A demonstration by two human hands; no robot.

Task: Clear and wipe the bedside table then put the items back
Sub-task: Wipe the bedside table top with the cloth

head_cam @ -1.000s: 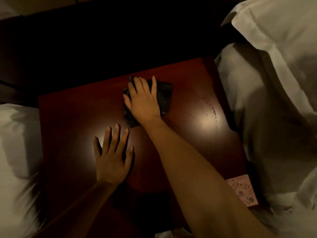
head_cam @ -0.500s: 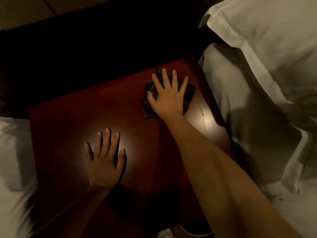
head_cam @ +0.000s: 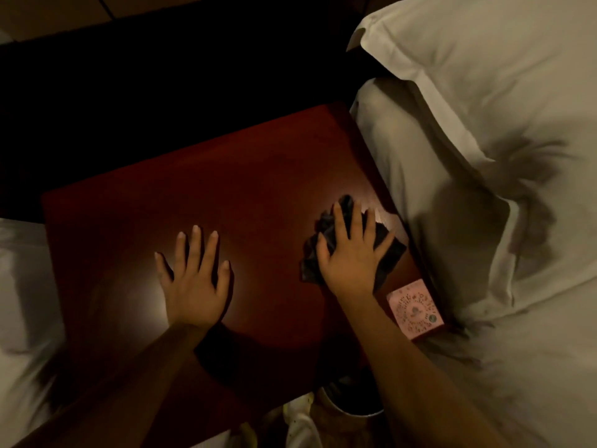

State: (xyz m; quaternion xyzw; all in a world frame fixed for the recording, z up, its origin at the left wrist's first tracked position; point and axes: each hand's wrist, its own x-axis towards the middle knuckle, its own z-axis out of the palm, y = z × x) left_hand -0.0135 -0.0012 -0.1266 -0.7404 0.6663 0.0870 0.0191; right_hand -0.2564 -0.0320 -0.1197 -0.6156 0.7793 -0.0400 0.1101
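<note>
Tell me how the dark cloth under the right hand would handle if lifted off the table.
The dark cloth looks crumpled and bunched under the right hand, so probably floppy and light. It would likely drape rather than hold shape, and slide easily on the glossy bedside table.

right hand (head_cam: 352, 253) and dark cloth (head_cam: 386, 250) slid nearer, toward table's right edge, apparently

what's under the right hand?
A crumpled dark cloth, pressed flat on the bedside table by the right hand. Its edges stick out around the fingers; the part under the palm is hidden.
</note>
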